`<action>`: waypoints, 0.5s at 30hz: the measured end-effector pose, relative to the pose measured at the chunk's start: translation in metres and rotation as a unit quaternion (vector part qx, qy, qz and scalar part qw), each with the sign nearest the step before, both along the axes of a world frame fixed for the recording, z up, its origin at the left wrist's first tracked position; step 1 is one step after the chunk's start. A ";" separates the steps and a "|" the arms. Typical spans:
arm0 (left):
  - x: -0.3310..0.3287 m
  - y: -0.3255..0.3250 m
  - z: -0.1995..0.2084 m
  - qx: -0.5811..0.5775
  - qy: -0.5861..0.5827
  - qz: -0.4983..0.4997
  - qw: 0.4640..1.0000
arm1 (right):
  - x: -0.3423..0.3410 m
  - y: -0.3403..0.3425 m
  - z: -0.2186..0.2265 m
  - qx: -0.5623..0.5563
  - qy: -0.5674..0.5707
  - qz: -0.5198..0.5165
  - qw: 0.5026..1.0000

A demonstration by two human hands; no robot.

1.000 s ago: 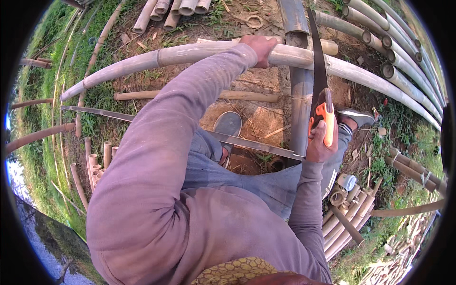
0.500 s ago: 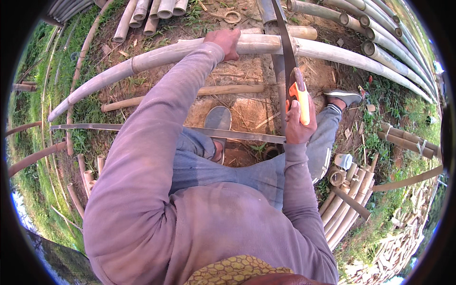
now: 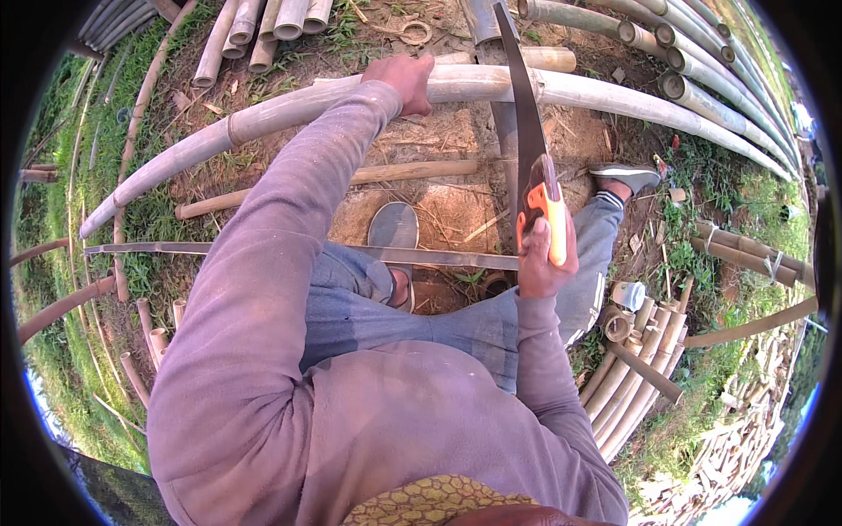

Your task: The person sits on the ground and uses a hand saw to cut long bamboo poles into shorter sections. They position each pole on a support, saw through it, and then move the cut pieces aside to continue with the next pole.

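Note:
A long pale bamboo pole (image 3: 289, 107) lies crosswise in front of me, its ends bending down at both sides in the fisheye picture. My left hand (image 3: 402, 82) is wrapped over its top, left of the middle. In my right hand (image 3: 550, 257) is the orange handle of a handsaw (image 3: 530, 118), fingers closed round it. The saw's dark blade crosses the pole to the right of my left hand, its tip pointing away from me. Whether the teeth have cut into the bamboo I cannot tell. Under the pole, a narrow beam (image 3: 506, 145) runs away from me.
Cut bamboo tubes (image 3: 254, 31) lie at the far left, and long poles (image 3: 702, 105) are stacked at the far right. A thinner pole (image 3: 412, 171) rests on the soil before my shoe (image 3: 393, 230). More short bamboo (image 3: 636, 373) and a white cup (image 3: 629, 294) are at my right.
My right hand has drawn the saw back toward me, so its tip is nearer the pole. My left hand keeps its hold on the pole. The whole view has shifted slightly.

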State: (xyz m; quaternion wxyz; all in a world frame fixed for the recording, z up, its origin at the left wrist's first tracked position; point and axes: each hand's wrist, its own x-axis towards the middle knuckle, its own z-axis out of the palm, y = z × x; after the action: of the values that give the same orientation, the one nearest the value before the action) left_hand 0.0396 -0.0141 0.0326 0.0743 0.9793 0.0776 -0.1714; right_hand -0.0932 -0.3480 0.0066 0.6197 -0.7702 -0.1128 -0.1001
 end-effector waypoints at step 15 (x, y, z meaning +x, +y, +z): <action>0.004 0.003 0.001 0.003 0.016 0.001 1.000 | -0.084 -0.037 0.015 -0.001 -0.003 -0.015 1.000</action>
State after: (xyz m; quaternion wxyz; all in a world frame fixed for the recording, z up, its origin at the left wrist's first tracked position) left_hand 0.0441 -0.0113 0.0340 0.0705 0.9765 0.0807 -0.1869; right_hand -0.1771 -0.3846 0.0213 0.6168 -0.7723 -0.1034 -0.1116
